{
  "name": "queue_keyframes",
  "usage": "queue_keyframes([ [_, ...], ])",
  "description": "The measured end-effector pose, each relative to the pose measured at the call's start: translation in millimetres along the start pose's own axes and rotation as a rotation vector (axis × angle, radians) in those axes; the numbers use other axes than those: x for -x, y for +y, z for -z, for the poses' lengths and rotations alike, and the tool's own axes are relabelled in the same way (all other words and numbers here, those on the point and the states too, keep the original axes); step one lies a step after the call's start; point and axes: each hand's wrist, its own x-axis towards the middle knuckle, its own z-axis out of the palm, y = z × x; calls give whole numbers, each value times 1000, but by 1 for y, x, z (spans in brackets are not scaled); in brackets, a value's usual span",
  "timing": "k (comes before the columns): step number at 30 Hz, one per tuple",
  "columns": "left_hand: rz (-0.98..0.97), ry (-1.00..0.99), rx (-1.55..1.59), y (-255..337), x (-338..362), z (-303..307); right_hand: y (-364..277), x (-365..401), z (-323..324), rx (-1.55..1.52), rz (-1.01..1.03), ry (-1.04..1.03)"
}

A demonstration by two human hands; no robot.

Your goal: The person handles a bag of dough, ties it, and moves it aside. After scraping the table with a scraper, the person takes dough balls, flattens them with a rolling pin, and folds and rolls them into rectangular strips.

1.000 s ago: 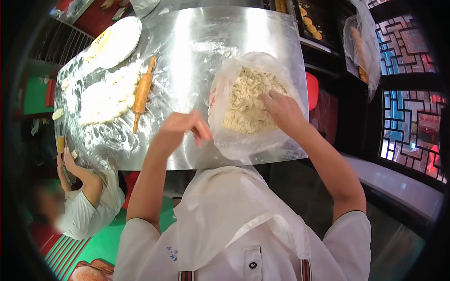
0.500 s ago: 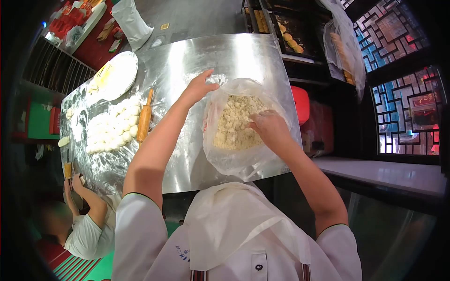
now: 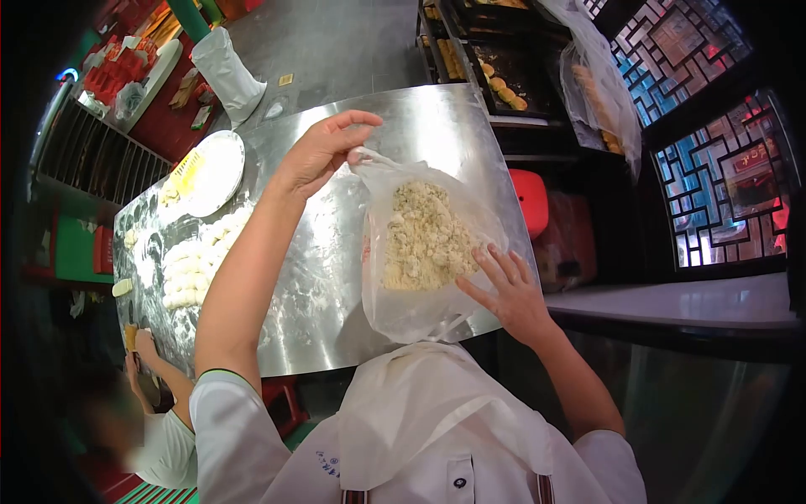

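Observation:
A clear plastic bag (image 3: 407, 315) lies on the metal table, with a pale, crumbly flour mixture (image 3: 428, 239) inside. My left hand (image 3: 323, 151) pinches the far-left edge of the bag between thumb and fingers, pulling it up a little. At the bag's right side, my right hand (image 3: 516, 298) is open, its fingers spread against or just over the plastic and holding nothing. To the left of my forearm, white dough pieces (image 3: 189, 273) are bunched together, partly hidden by the arm.
The steel table (image 3: 327, 323) is dusted with flour. A white round tray (image 3: 222, 172) stands at its far left. A co-worker's hand (image 3: 144, 344) is at the left edge beside a rolling pin. Baking trays (image 3: 504, 80) fill a rack at the back right; a red stool (image 3: 529, 202) stands right.
My left hand has come to the bag's edge and taken hold. My right hand has left the mixture and moved toward me, fingers spreading. The view has shifted, and my left arm now covers the wooden rolling pin.

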Motion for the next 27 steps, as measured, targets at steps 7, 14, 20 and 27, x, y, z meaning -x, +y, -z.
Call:
queue_keyframes([
  [7, -55, -260, -277, 22, 19, -63, -30, -6, -50, -304, 45, 344],
  [14, 129, -207, -250, 12, 37, -66, -24, -20, 12, -1714, -530, 298],
  [20, -56, 23, -89, 29, 57, -94, 58, -34, 72, -1886, -509, 679],
  [27, 9, 72, -10, 36, 76, -119, 112, -69, 68, -1885, -573, 770],
])
